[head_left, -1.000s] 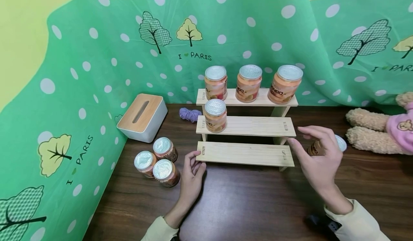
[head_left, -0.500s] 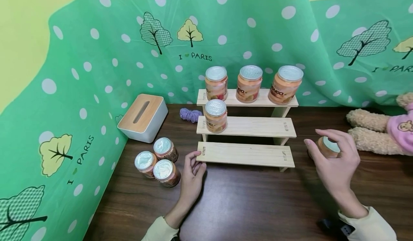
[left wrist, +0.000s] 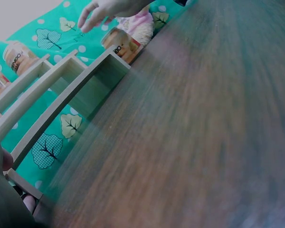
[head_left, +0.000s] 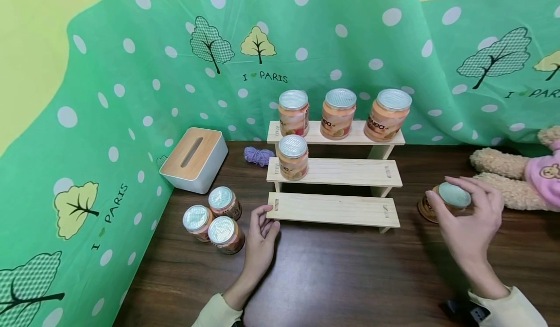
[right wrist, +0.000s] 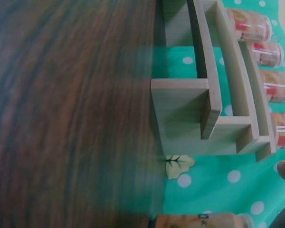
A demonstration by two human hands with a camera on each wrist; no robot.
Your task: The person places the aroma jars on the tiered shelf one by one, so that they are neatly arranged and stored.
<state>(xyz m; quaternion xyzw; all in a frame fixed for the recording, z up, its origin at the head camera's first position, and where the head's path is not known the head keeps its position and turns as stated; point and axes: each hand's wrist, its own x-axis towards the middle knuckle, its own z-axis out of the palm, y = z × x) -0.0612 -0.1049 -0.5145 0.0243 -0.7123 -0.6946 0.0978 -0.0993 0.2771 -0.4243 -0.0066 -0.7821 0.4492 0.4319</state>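
My left hand (head_left: 259, 242) grips the left end of a three-tier wooden shelf (head_left: 332, 207), at its lowest board. At the right, my right hand (head_left: 470, 225) has its thumb and fingers spread above and in front of a lidded jar (head_left: 455, 196) on the table. The left wrist view shows this hand (left wrist: 109, 10) over the jar (left wrist: 123, 45), apart from it. Three matching jars stand on the top board, among them a middle jar (head_left: 338, 115). On the middle board's left end stands one more jar (head_left: 292, 159).
Three jars, the nearest jar (head_left: 225, 234) among them, cluster left of my left hand. Behind them are a wood-topped tissue box (head_left: 194, 159) and purple yarn (head_left: 258, 156). A teddy bear (head_left: 512, 171) lies at the right. A green dotted cloth (head_left: 144, 84) hangs behind.
My right hand has moved right, away from the shelf's right end to the jar on the table. My left hand has stayed at the lowest board.
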